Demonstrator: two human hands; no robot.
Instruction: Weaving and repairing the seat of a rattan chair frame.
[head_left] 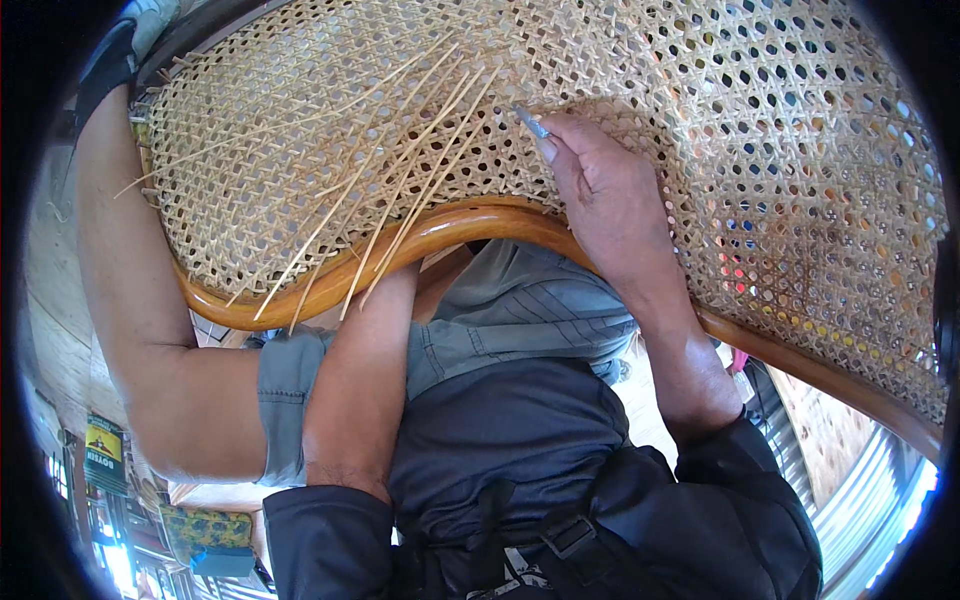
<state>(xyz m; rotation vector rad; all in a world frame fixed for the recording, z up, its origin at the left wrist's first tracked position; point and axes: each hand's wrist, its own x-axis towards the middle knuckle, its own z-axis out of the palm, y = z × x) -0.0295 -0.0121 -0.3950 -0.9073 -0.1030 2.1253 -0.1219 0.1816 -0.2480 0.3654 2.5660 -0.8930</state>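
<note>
My right hand (620, 190) pinches a slim grey metal tool (532, 122), its tip against the woven cane panel (250, 160). The exact kind of tool is hard to make out. Several loose cane strands (345, 188) lie across the weave left of this hand, some hanging over the curved, varnished wooden rail (450, 222). My left forearm (358, 400) reaches beneath the rail, and the panel hides my left hand, so its fingers do not show. Cane with open holes spreads over the panel, which rests over my lap.
My bare leg (140, 260) runs along the panel's left edge. The wooden rail (830, 375) continues to the lower right. A green container (105, 455) and a patterned yellow-and-dark item (205, 530) are at the lower left. Corrugated sheeting (870, 500) stands at the lower right.
</note>
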